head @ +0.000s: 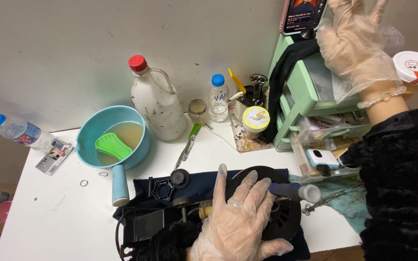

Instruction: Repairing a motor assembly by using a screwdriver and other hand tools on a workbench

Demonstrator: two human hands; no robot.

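**Steady the disc, reach for the phone**

My left hand [240, 220], gloved, lies flat and spread on the black disc [279, 217] at the near edge of the table [49, 212]; it presses, it does not close around anything. A tool [296, 192] with a blue and grey handle lies just beside my fingers. I think it is best to keep this palm heavy, so the disc does not slide on the dark cloth [199, 181]. My right hand [356, 43] is raised, open, fingers spread, in front of the green drawers [310, 84], near the phone [302, 14], holding nothing.

The disc is partly under my hand. The phone is cut off at the top.
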